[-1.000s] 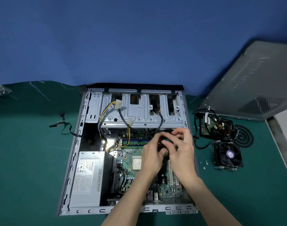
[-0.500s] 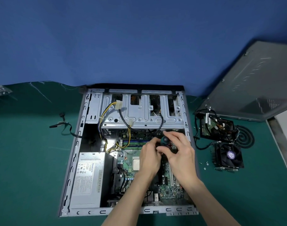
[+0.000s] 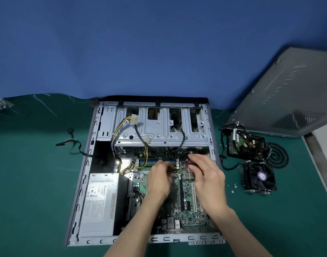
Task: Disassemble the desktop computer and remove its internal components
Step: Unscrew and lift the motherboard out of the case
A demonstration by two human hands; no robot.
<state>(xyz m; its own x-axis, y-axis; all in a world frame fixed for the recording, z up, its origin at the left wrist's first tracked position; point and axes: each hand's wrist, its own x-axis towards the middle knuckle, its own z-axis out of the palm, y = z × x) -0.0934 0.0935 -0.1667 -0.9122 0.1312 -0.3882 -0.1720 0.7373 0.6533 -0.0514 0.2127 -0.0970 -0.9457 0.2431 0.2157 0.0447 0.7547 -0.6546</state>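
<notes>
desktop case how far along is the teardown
Done: side panel off, cooler fan and hard drive out on the mat. In hand: left hand and right hand over the motherboard by the memory sticks. Left: power supply, motherboard, memory and yellow wiring still in the case.

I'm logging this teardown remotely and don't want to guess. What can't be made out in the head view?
Head view only:
1. Grip of the left hand: fingertips motion-blurred, so what they hold, if anything, is unclear.
2. Grip of the right hand: fingertips blurred too.
3. Middle of the motherboard: hidden under both hands.
4. Label on the power supply: print too small.
5. The side panel: cut off by the right edge.
6. The loose screws: too small to identify.
</notes>
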